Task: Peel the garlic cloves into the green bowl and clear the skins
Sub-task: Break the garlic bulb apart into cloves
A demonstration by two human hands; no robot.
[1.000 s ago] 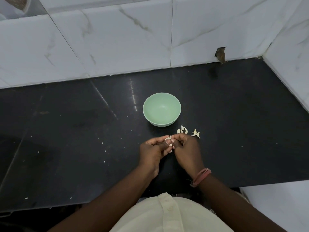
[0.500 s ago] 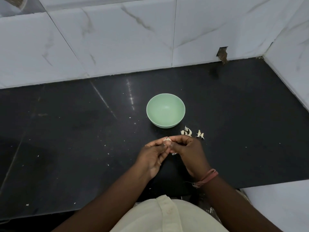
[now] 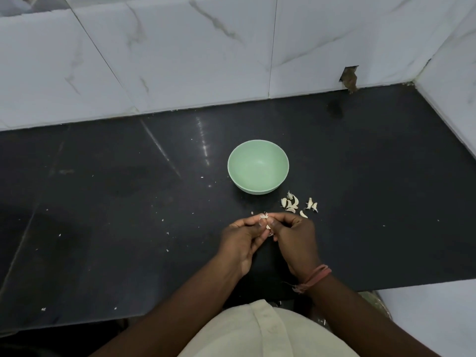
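A pale green bowl (image 3: 258,166) stands on the black counter, and I see nothing inside it. Just right of and nearer than the bowl lie several unpeeled garlic cloves (image 3: 291,202), with a smaller group (image 3: 311,204) beside them. In front of the bowl my left hand (image 3: 243,239) and my right hand (image 3: 296,238) meet fingertip to fingertip. Together they pinch one garlic clove (image 3: 264,215), whose papery skin shows between the fingertips. Most of that clove is hidden by my fingers.
Small bits of skin (image 3: 164,220) are scattered over the black counter (image 3: 103,215). White marble-look tiles (image 3: 180,60) line the back and right walls. The counter's near edge runs just in front of my body, with a white surface (image 3: 425,318) at the lower right.
Both hands have stayed together on the clove, the fingers working slightly. The view has shifted a little, so the bowl and cloves sit further right in the frame.
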